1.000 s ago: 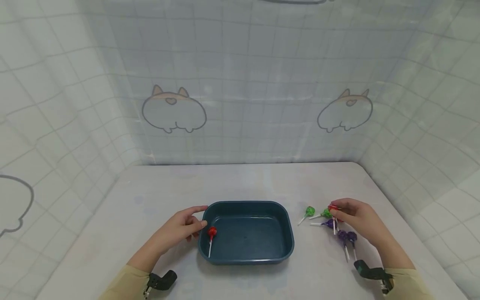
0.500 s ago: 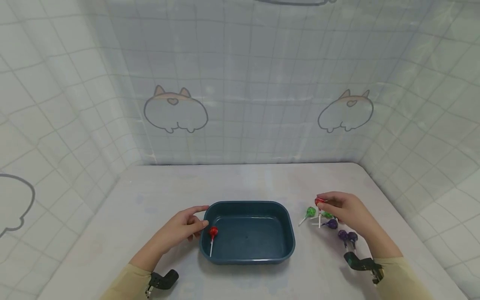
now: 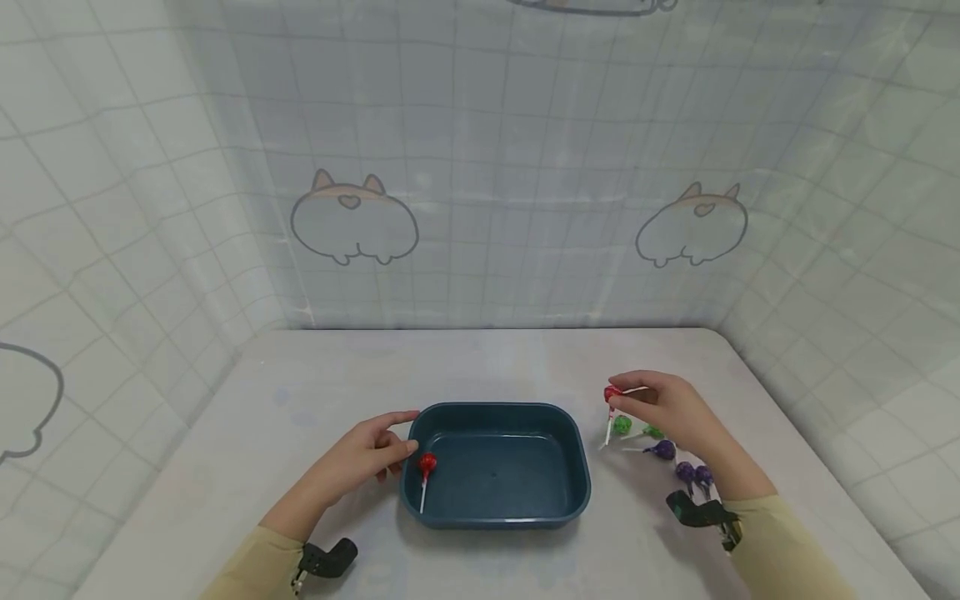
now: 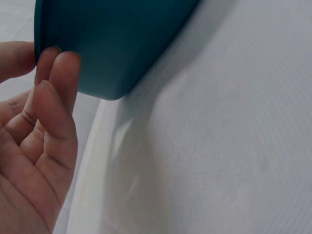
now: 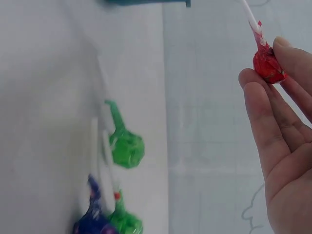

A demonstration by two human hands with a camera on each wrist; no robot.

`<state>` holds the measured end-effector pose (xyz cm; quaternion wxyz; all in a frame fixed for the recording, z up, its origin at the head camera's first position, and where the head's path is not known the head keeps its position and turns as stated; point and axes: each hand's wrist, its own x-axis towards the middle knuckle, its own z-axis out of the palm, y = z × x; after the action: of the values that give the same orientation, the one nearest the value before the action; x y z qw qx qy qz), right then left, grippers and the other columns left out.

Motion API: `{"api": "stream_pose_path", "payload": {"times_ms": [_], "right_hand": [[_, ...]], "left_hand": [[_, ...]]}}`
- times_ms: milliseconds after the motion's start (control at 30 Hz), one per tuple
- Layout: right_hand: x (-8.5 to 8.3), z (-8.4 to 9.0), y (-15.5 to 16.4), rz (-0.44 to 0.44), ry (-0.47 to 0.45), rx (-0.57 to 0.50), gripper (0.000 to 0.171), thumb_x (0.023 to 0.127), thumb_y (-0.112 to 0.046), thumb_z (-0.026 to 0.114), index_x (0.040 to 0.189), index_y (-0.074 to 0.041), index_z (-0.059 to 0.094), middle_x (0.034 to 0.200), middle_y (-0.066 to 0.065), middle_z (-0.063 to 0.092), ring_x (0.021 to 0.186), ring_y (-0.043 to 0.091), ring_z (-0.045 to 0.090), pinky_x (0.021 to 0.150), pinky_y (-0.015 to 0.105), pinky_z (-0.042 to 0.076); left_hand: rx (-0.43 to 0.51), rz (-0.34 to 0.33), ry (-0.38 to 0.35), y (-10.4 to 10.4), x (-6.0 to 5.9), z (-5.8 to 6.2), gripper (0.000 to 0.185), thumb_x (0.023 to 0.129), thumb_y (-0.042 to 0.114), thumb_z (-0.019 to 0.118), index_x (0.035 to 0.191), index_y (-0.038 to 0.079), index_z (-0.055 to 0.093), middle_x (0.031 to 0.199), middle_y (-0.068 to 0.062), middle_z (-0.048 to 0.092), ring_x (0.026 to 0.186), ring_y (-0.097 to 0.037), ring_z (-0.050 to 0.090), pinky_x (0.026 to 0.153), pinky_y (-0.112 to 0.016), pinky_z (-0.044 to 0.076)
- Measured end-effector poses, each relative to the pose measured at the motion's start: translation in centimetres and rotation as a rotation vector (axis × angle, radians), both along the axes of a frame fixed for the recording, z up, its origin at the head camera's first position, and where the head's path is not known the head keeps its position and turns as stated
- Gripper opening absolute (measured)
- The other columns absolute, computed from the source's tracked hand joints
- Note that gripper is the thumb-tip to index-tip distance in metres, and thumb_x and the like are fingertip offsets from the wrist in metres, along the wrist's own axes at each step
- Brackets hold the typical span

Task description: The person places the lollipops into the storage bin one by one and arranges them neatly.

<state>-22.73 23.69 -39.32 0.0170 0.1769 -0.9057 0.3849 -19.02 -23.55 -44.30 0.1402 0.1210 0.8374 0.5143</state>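
Note:
In the head view my left hand holds the left rim of a dark teal plastic tray, thumb and index finger at the edge. The left wrist view shows curled fingers against the outer wall of the tray. One red lollipop lies inside, near the left wall. To the right, my right hand pinches another red lollipop by its wrapped head, raised over the table. Its stick points down in the head view. Below are two green lollipops and a purple lollipop.
Two more purple lollipops lie side by side near the right wrist's black camera mount. The white table ends at a gridded curtain with cartoon animals, which also hangs at both sides.
My right hand has lifted the red lollipop from the group and carried it left and up in the head view. The left hand and the tray have barely moved.

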Motion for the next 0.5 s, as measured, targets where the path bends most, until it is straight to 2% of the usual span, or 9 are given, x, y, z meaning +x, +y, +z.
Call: {"api": "stream_pose_path", "payload": {"times_ms": [133, 300, 500], "right_hand": [[-0.6, 0.8, -1.3, 0.023, 0.005, 0.019, 0.042, 0.088, -0.044, 0.074, 0.121, -0.017, 0.071, 0.107, -0.005, 0.072, 0.097, 0.014, 0.069, 0.085, 0.039, 0.054], [-1.4, 1.6, -3.5, 0.076, -0.001, 0.025, 0.039, 0.089, -0.043, 0.073, 0.119, -0.018, 0.072, 0.109, -0.004, 0.071, 0.096, 0.014, 0.070, 0.082, 0.037, 0.055], [-2.1, 2.6, -6.2, 0.190, 0.001, -0.015, 0.033, 0.089, -0.032, 0.076, 0.116, -0.015, 0.072, 0.101, -0.005, 0.071, 0.090, 0.010, 0.069, 0.080, 0.030, 0.055]], "left_hand": [[0.004, 0.001, -0.001, 0.0, -0.2, 0.0, 0.058, 0.095, 0.034, 0.068, 0.146, 0.014, 0.048, 0.083, -0.008, 0.068, 0.074, -0.028, 0.064, 0.059, -0.038, 0.052], [0.008, 0.005, -0.009, 0.2, -0.4, 0.0, 0.057, 0.095, 0.033, 0.067, 0.146, 0.014, 0.048, 0.083, -0.008, 0.068, 0.074, -0.028, 0.064, 0.059, -0.038, 0.052], [0.004, 0.014, -0.013, 0.4, -0.5, 0.2, 0.056, 0.095, 0.032, 0.067, 0.146, 0.014, 0.048, 0.083, -0.007, 0.068, 0.075, -0.028, 0.064, 0.060, -0.038, 0.053]]}}
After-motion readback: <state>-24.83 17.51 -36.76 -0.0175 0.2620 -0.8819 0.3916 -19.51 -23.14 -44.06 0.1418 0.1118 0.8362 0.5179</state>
